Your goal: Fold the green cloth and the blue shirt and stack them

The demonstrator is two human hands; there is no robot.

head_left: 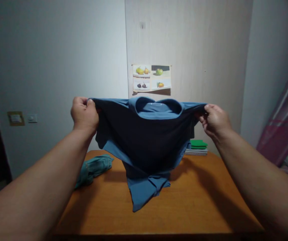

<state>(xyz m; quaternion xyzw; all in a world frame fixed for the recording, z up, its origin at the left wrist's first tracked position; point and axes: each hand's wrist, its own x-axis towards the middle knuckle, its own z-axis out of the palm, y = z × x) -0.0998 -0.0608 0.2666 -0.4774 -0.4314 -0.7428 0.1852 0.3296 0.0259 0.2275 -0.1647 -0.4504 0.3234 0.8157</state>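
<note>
A blue shirt (pixel 149 140) hangs in the air between my two hands, its collar at the top middle and its shoulders stretched out sideways. The side facing me is dark, in shadow. My left hand (pixel 85 113) is closed on the left shoulder end of the cloth, and my right hand (pixel 214 118) pinches the right shoulder end. The shirt's lower part hangs in folds, with a pointed blue corner low over the wooden table (pixel 184 211).
A crumpled teal garment (pixel 96 168) lies on the table's left, partly behind my left forearm. Green and grey folded items or books (pixel 198 148) are stacked at the back right. Fruit pictures (pixel 152 78) hang on the wall. A pink curtain (pixel 282 127) is at right.
</note>
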